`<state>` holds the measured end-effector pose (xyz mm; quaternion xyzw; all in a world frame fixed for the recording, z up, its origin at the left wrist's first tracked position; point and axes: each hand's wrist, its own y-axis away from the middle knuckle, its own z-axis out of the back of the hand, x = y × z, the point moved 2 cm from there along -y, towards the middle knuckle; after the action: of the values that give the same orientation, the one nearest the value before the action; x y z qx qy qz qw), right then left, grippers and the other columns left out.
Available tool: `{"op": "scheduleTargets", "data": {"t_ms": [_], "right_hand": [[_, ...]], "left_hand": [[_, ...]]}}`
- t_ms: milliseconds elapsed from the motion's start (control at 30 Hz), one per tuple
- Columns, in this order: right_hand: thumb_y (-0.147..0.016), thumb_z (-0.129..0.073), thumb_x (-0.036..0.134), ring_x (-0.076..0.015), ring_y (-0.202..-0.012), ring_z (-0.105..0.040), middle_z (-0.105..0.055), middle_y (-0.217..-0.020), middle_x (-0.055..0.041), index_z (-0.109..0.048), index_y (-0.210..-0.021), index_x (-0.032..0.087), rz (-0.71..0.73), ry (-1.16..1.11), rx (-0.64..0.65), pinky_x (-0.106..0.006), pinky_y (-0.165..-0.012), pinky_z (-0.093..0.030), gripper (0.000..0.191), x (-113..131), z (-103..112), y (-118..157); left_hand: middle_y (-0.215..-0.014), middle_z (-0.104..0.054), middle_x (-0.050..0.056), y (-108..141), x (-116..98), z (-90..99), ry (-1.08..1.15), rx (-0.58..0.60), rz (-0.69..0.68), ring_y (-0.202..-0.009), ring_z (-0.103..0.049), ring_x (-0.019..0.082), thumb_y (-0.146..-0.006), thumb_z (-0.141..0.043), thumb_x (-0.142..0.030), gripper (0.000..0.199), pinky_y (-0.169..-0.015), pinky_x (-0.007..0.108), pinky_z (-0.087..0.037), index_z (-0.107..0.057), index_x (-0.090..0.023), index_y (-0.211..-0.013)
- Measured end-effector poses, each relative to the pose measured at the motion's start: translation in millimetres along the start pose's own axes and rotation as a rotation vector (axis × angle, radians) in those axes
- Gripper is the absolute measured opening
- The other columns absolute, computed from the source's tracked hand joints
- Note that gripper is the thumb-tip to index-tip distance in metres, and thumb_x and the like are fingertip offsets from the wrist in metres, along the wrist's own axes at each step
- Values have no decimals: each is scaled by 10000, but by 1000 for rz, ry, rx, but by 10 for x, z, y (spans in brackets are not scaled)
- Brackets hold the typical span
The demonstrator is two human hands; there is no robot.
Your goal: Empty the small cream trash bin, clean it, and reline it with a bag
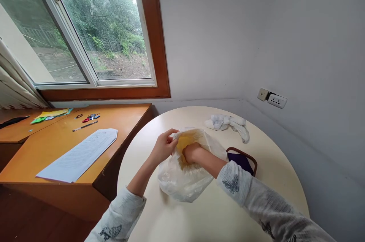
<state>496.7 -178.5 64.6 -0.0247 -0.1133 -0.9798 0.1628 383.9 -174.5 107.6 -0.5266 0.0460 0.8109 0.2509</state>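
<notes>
A translucent white plastic bag [185, 185] stands with its mouth open on the round cream table [142, 154]. Something yellow [185, 141] shows inside it. My left hand [164, 145] pinches the bag's rim at the upper left. My right hand [192, 153] reaches into the mouth from the right, its fingertips hidden inside the bag, so what they hold, if anything, cannot be seen.
A knotted white plastic bag [228, 122] lies at the table's back right. Beside the open bag is a dark purple item with a brown frame [242, 160]. On the wooden desk [71, 132] at left are papers [81, 154], a pen [84, 126] and keys [91, 117].
</notes>
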Motion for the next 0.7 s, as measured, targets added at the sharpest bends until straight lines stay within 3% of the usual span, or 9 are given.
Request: {"op": "scheduleTargets", "data": {"t_ms": [100, 233, 367, 467, 567, 700], "right_hand": [[-567, -674, 108, -295, -772, -628, -655, -735, -89, -629, -674, 140, -47, 3, -4, -388, -661, -484, 120, 29, 57, 101], [-667, -581, 115, -192, -611, -589, -612, -626, -38, -605, -640, 160, -7, -36, -117, -292, -551, -429, 57, 22, 331, 369], [-848, -360, 198, -129, -596, -538, -617, -676, -15, -597, -694, 192, 19, -83, -286, -243, -528, -363, 283, -172, 672, 805], [-874, -335, 231, -120, -660, -551, -632, -717, -2, -607, -737, 200, -3, -253, -492, -234, -599, -373, 305, -452, 813, 1171], [-872, -366, 262, -128, -739, -571, -650, -780, 13, -614, -792, 224, -90, -391, -611, -237, -658, -388, 263, -768, 726, 1471], [-867, -376, 284, -145, -676, -567, -636, -726, -1, -577, -732, 207, -261, -420, -692, -255, -627, -400, 254, -1050, 245, 1693]], "left_hand": [[-424, -415, -94, -12, -10, 0, 3, 4, -1, -324, -396, 64, -681, -426, -159, 295, -351, 164, -317, -564, -169, -941], [-395, -420, -93, -124, 29, 70, 23, -27, 22, -320, -388, 67, -660, -447, -171, 308, -349, 164, -309, -585, -158, -935], [-453, -477, -64, -314, 123, 184, 92, -40, 119, -372, -403, 67, -637, -483, -199, 279, -372, 166, -311, -608, -146, -881], [-481, -494, -48, -442, 189, 246, 139, -19, 206, -395, -416, 74, -606, -517, -224, 251, -375, 171, -297, -613, -133, -820], [-499, -522, -32, -532, 235, 269, 164, 6, 250, -418, -459, 95, -585, -539, -244, 248, -389, 185, -315, -613, -129, -792], [-538, -557, -15, -596, 288, 258, 194, 30, 276, -464, -507, 117, -577, -553, -253, 272, -419, 200, -347, -620, -132, -811]]}}
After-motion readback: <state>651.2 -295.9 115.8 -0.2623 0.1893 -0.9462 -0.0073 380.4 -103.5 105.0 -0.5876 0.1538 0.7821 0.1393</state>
